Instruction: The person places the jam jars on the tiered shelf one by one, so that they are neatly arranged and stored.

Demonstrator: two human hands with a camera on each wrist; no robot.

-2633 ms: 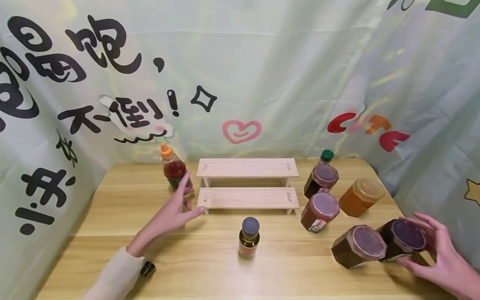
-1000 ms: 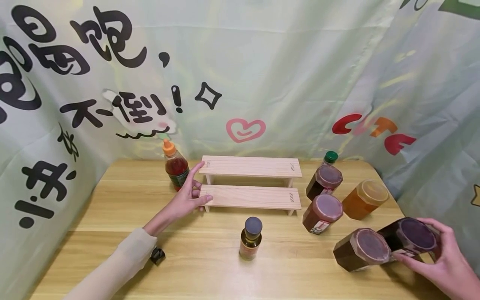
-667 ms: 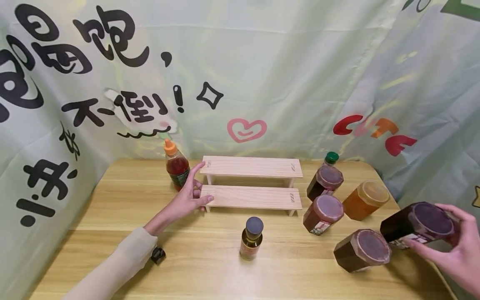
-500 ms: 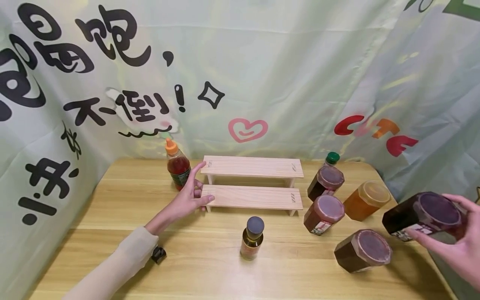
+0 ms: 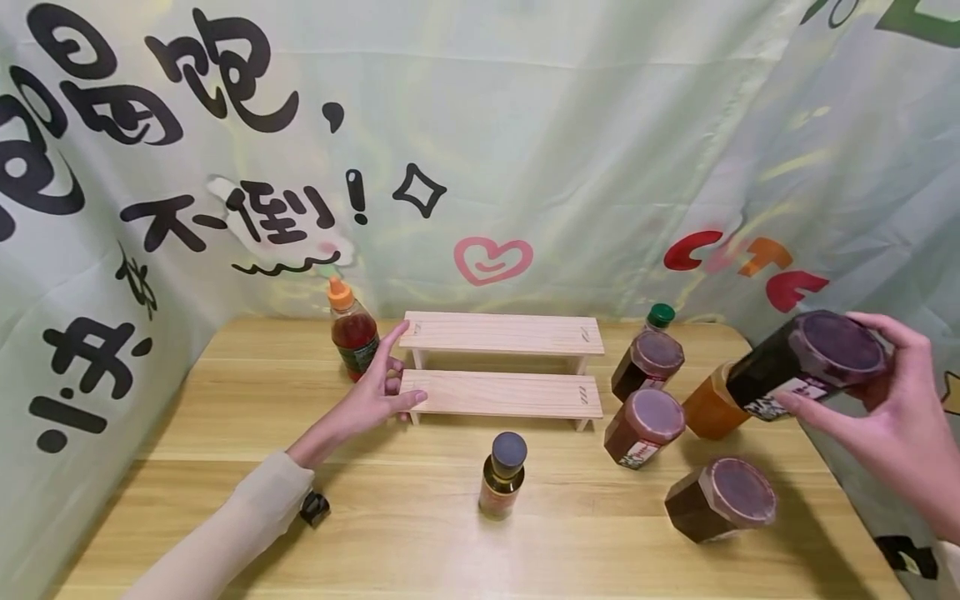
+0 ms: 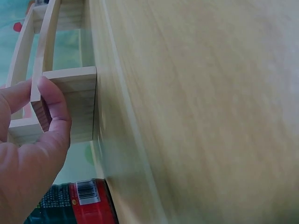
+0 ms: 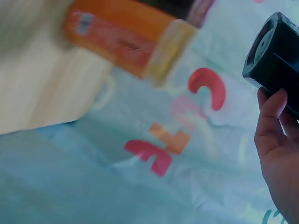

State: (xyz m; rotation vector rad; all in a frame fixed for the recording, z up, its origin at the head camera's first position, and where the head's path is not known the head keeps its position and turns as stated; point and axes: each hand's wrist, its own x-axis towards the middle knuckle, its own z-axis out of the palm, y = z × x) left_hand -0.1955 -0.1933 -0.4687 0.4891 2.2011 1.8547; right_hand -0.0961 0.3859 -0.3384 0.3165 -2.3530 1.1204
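Observation:
A dark octagonal jar point(image 5: 802, 367) with a white label is held up off the table in my right hand point(image 5: 892, 412), thumb on the near side. It overlaps the amber jar point(image 5: 712, 408) in the head view. The right wrist view shows the held dark jar point(image 7: 278, 63) at its right edge. My left hand point(image 5: 363, 404) pinches the left end of the lower board of a two-tier wooden rack point(image 5: 498, 393). In the left wrist view, thumb and fingers close round the board's end point(image 6: 41, 109). A squeeze bottle point(image 5: 354, 337) with an orange cap stands behind that hand.
A small dark-capped bottle point(image 5: 501, 479) stands in front of the rack. To the right are a brown jar point(image 5: 705, 500), a reddish jar point(image 5: 641, 429), and another dark jar point(image 5: 645, 367) before a green-capped bottle point(image 5: 660, 317). A printed curtain point(image 5: 570, 167) hangs behind the table.
My right hand has lifted the dark jar from beside the brown jar, first rightward, then up and back. My left hand has moved right onto the rack's end and stayed there.

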